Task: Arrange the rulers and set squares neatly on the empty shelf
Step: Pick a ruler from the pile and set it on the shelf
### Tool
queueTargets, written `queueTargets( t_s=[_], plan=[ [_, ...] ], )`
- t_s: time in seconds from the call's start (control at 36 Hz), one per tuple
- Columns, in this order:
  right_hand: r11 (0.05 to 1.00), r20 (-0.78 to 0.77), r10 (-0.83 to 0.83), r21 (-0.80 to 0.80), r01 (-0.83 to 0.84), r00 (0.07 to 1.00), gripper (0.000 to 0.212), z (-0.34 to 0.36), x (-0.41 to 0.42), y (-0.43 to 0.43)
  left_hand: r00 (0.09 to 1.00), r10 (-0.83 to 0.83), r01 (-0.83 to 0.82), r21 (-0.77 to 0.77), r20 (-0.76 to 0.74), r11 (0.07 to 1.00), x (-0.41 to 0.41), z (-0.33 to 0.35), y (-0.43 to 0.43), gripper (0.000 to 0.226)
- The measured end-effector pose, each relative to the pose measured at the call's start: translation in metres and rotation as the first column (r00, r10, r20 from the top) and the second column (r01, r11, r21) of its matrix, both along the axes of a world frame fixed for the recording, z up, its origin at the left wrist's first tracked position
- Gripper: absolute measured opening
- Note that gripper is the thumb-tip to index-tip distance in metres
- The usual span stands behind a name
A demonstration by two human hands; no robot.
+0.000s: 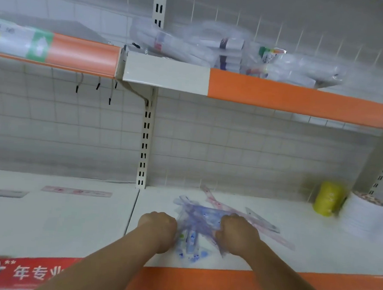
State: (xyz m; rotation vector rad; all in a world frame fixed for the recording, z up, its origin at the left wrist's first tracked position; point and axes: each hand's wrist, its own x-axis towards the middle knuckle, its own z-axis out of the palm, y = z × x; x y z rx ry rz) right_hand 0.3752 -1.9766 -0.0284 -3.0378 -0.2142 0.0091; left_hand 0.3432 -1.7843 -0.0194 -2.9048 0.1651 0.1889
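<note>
With the left hand [157, 229] and right hand [236, 235] both curled round the jumbled rulers [200, 215] near the shelf [291, 258] front, squaring their edges flush first seems wise.

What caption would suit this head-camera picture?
Left hand and right hand grasp a blue-and-pink ruler pile on the white shelf.

left hand [157, 227]: fingers curled, knuckles up | right hand [236, 234]: curled on rulers [200, 215] | forearms: stretched forward
</note>
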Motion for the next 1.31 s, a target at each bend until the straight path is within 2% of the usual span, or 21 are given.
queueTargets(
  t_s=[0.06,0.11,0.17,0.31,0.39,0.44,0.53,0.61,0.83,0.89,0.92,1.03,1.14,1.31],
  plan=[
    [0.999,-0.004,0.034,0.005,-0.034,0.999,0.019,-0.002,0.005,-0.004,0.999,0.035,-0.035,-0.012,-0.007,0.999,0.004,-0.004,-0.002,0.033],
    [0.998,-0.042,0.061,0.004,-0.061,0.997,0.038,-0.006,0.01,-0.005,0.997,0.07,-0.071,-0.045,-0.024,0.996,0.007,-0.008,-0.003,0.035],
    [0.997,-0.07,0.08,0.008,-0.079,0.994,0.045,-0.009,0.013,-0.006,0.995,0.092,-0.095,-0.077,-0.035,0.992,0.01,-0.01,-0.004,0.036],
    [0.996,-0.122,0.082,0.03,-0.079,0.989,0.027,-0.011,0.022,-0.004,0.991,0.132,-0.134,-0.106,-0.03,0.985,0.016,-0.011,-0.007,0.035],
    [0.994,-0.094,0.064,0.093,-0.055,0.993,0.031,-0.012,0.029,-0.005,0.989,0.148,-0.15,-0.121,-0.026,0.981,0.017,-0.01,-0.006,0.034],
    [0.997,-0.088,0.036,0.07,-0.03,0.996,0.034,-0.012,0.032,-0.007,0.988,0.149,-0.152,-0.13,-0.03,0.98,0.019,-0.01,-0.006,0.033],
    [0.998,-0.106,0.025,0.055,-0.02,0.994,0.023,-0.011,0.034,-0.011,0.987,0.16,-0.162,-0.126,-0.025,0.979,0.02,-0.009,-0.005,0.033],
    [0.996,-0.119,0.005,0.084,0.005,0.993,0.03,-0.006,0.033,-0.014,0.988,0.153,-0.155,-0.116,-0.018,0.981,0.019,-0.009,-0.004,0.033],
    [0.999,-0.13,-0.043,0.021,0.046,0.991,0.016,-0.004,0.04,-0.016,0.991,0.13,-0.126,-0.15,0.02,0.981,0.018,-0.004,-0.001,0.037],
    [0.999,-0.168,-0.032,-0.041,0.025,0.985,0.037,-0.002,0.039,-0.016,0.991,0.132,-0.127,-0.141,0.028,0.982,0.018,-0.003,0.0,0.037],
    [0.997,-0.164,-0.039,-0.072,0.027,0.986,0.044,0.0,0.037,-0.015,0.991,0.133,-0.128,-0.13,0.029,0.983,0.018,-0.002,0.0,0.035],
    [0.996,-0.093,-0.061,-0.066,0.055,0.994,0.044,0.0,0.037,-0.014,0.993,0.119,-0.116,-0.087,0.028,0.989,0.015,0.002,0.001,0.033],
    [0.996,-0.052,-0.09,0.01,0.09,0.995,0.045,0.002,0.037,-0.011,0.994,0.111,-0.109,-0.054,0.024,0.992,0.013,0.004,0.004,0.033],
    [0.986,0.122,-0.094,0.145,0.076,0.988,0.021,0.001,0.038,-0.008,0.992,0.121,-0.12,-0.044,0.028,0.992,0.008,0.006,0.012,0.034]
  ],
)
